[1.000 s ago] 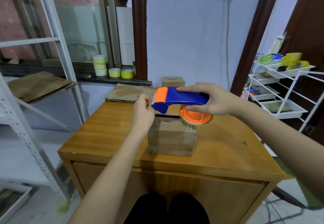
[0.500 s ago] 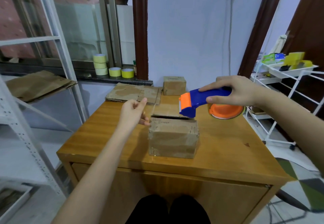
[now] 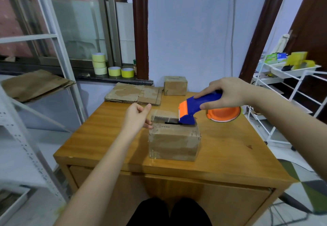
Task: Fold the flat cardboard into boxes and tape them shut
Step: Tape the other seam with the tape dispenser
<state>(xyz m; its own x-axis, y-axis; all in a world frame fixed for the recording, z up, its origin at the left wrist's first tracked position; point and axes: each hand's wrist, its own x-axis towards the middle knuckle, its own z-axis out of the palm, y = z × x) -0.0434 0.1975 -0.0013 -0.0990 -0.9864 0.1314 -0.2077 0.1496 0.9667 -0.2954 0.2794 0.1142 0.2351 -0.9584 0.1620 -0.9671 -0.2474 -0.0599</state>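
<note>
your right hand (image 3: 228,93) grips the blue handle of the tape dispenser (image 3: 198,107), fingers curled around it, thumb underneath; its orange blade end points down-left and the blue nose sits at the top of the cardboard box (image 3: 174,140), right at the dark gap between the top flaps. the orange tape roll holder (image 3: 223,115) hangs under your wrist, above the wooden table (image 3: 230,151) toward its right edge. your left hand (image 3: 137,117) sits at the box's upper left corner, fingers loosely curled; thumb and forefinger look like they pinch a strip of clear tape (image 3: 163,115) stretched across to the dispenser, but the film is too faint to be sure, so cannot tell whether it holds anything. the box stands upright near the middle of the table, closer to the front edge, top flaps not fully closed. at the far edge lies a stack of flat cardboard (image 3: 134,93), far left corner side, and just beside it to the right a small closed box (image 3: 175,85). yellow tape rolls (image 3: 113,67) sit on the window sill beyond the table. more flat cardboard (image 3: 35,84) lies on the white shelf on the left. a white wire rack (image 3: 290,77) with trays stands past the table's right edge.
</note>
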